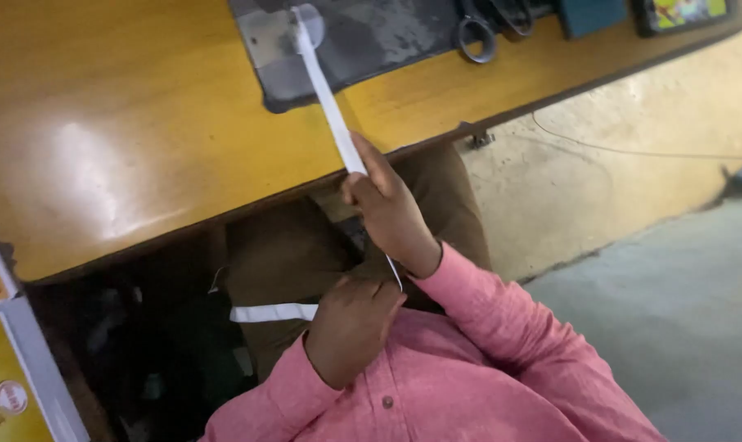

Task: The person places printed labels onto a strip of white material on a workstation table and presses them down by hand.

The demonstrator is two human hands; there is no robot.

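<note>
- The person in a pink shirt is sitting at a yellow wooden table [142, 123], which is filling the upper left of the frame.
- The right hand [391, 213], at centre frame, is pinching a white strip [326, 94] between thumb and fingers; the strip is running taut and diagonal up to a dark grey mat [371, 37] at the top centre.
- The left hand [350, 327], lower centre, is curled closed around the strip's other end; a short white tail is sticking out to the left, over the lap.
- Scissors [477, 37] are lying on the mat's right side; a dark teal box [592, 15] is sitting beyond them, top right.
- Judgement: the strip is looking light, thin and flexible, likely tape or ribbon; it is holding straight only under tension.
- Judgement: a flat pinch across the width is suiting it best; it could twist or crease easily.
</note>
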